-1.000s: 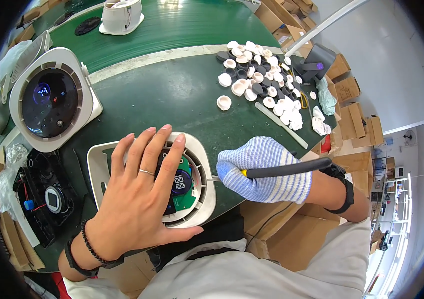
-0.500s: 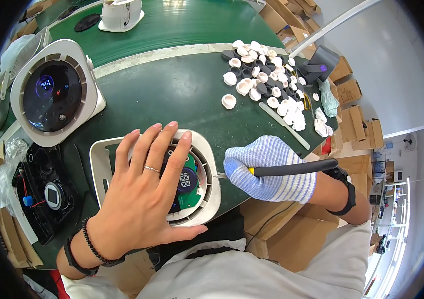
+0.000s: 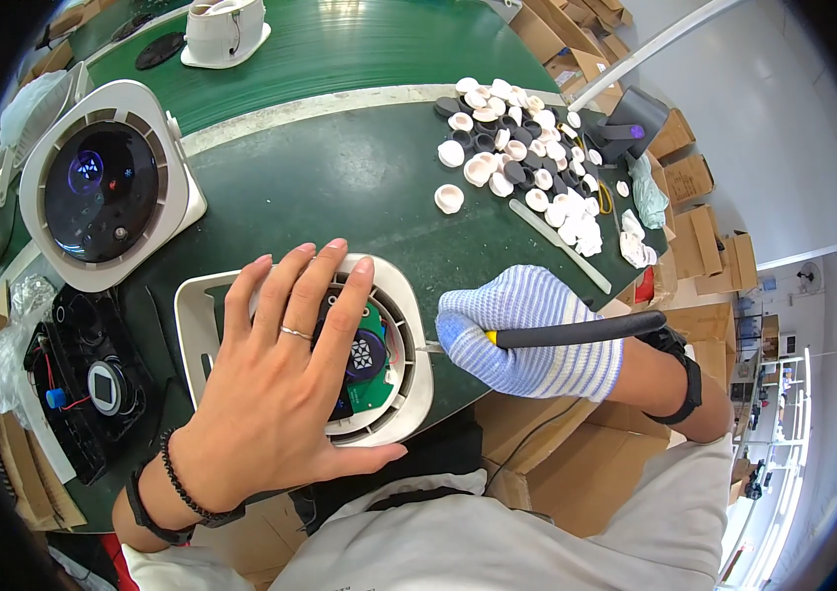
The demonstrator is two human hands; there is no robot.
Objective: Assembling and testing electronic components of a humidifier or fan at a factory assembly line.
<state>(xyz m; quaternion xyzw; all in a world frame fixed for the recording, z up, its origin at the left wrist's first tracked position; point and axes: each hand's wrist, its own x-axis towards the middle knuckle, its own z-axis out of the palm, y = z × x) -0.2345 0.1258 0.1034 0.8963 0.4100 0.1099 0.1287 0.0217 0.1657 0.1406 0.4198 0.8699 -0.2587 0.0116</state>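
Observation:
My left hand (image 3: 290,384), bare and with a ring, lies flat with spread fingers across a white rounded housing (image 3: 417,384). Beside its index finger a green circuit board (image 3: 373,392) with a dark round display shows inside the ring; my palm hides the rest. My right hand (image 3: 517,330), in a blue-and-white striped knit glove, is closed round a tool with a long black handle (image 3: 586,331) and a yellow band. Its thin metal tip (image 3: 428,347) points left at the housing's right rim; whether it touches is too small to tell.
Black and white caps (image 3: 497,158) are heaped at the back right, near a pale flat strip (image 3: 561,246). A white appliance with a glossy black face (image 3: 103,192) stands far left, above an opened black casing (image 3: 84,394). A white base (image 3: 226,34) sits on the green conveyor (image 3: 359,49).
On the conveyor, the white base has shifted left and slightly nearer. My two hands, the housing and the black-handled tool keep almost the same places.

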